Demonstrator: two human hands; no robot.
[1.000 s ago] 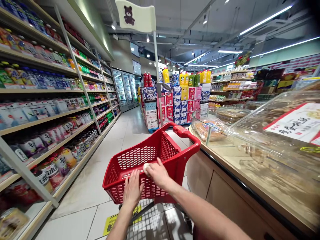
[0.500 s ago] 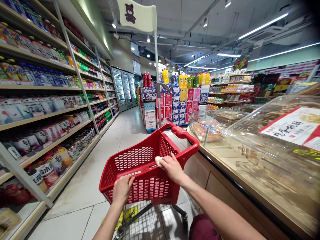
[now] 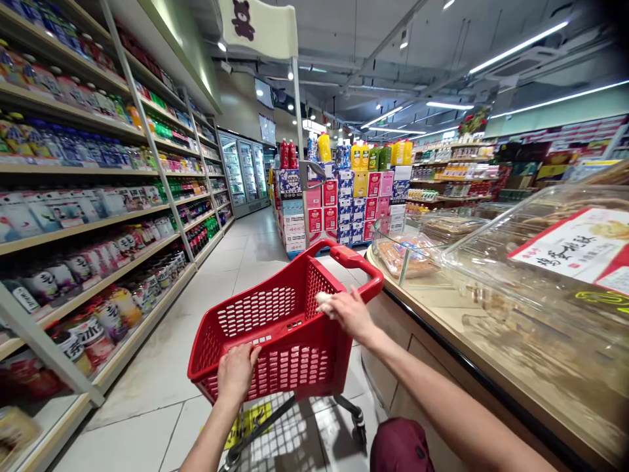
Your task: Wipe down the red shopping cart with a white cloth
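I log from afar: red cart (image 3: 301, 337) at six o'clock; left hand (image 3: 236, 370) curled over its near edge at seven, likely to steady it; right hand (image 3: 348, 314) at five gripping a white wad (image 3: 324, 299), perhaps cloth, presumably bunched to suit a pinch.

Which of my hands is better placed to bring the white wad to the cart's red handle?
Probably your right hand: it holds the white wad and is nearer the red handle. Your left hand is at the cart's near rim, farther off.
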